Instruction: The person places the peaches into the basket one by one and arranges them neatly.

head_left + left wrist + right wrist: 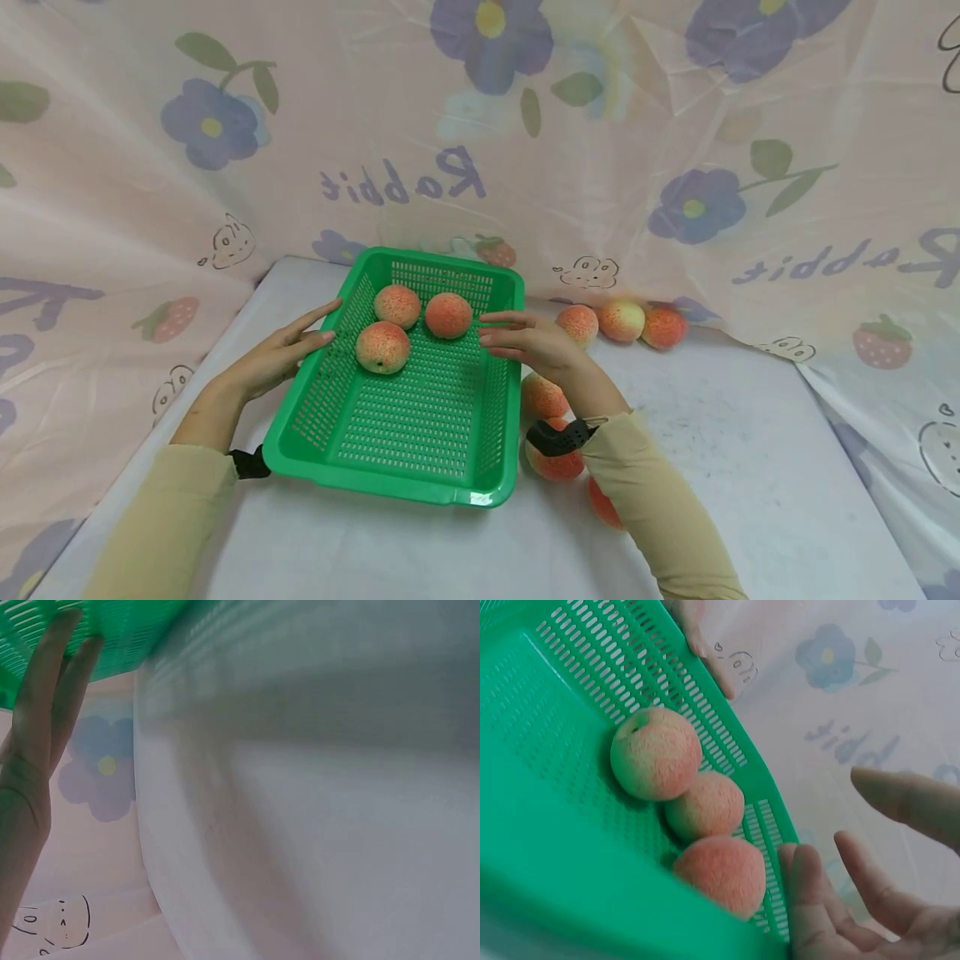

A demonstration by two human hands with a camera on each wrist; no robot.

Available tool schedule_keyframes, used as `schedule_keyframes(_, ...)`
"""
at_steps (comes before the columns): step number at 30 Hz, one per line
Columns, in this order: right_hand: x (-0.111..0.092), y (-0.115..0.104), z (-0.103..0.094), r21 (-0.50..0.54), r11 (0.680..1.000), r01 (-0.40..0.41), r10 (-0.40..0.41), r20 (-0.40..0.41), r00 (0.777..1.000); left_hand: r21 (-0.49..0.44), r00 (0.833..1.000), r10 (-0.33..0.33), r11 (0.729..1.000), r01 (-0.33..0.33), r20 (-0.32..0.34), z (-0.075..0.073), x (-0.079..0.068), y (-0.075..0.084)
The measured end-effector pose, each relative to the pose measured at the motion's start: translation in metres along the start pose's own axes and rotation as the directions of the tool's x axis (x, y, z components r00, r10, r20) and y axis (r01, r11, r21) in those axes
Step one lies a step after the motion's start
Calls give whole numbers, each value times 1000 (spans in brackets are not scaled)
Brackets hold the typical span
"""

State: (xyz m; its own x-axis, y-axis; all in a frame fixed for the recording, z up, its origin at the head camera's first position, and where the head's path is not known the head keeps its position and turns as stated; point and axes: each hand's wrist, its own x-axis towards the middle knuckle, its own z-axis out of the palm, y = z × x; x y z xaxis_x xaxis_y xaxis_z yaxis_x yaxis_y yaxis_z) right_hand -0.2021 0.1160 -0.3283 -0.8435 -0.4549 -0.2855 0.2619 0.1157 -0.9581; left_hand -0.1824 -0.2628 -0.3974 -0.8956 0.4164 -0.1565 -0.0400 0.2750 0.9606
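A green plastic basket (405,425) with slotted sides slants above the table, its left side raised. Three red-and-yellow peaches are inside: one peach (382,347) nearer, another peach (397,307) behind it, and a redder peach (448,316) to their right. My left hand (273,358) supports the basket's left side from outside with straight fingers, seen against the slotted wall in the left wrist view. My right hand (536,342) reaches over the right rim, fingers spread and holding nothing; in the right wrist view its fingertips are right by the rim and the redder peach (724,874).
Along the back edge of the white table (712,467) lie a peach (577,325), a yellower peach (622,321) and a red peach (665,327). Several more, such as one peach (543,396), lie beside the basket, partly under the right forearm. A patterned cloth (570,183) hangs behind.
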Motion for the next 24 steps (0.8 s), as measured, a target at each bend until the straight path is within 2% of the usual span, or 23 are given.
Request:
schedule_keyframes(13, -15, 13, -27, 32, 999, -10, 11, -25, 1000, -2, 1000, -2, 1000, 2, 4, 0, 0, 1)
schedule_keyframes(24, -27, 26, -44, -30, 999, -11, 9, -56, 998, -8, 1000, 6, 1000, -6, 5, 1, 0, 2)
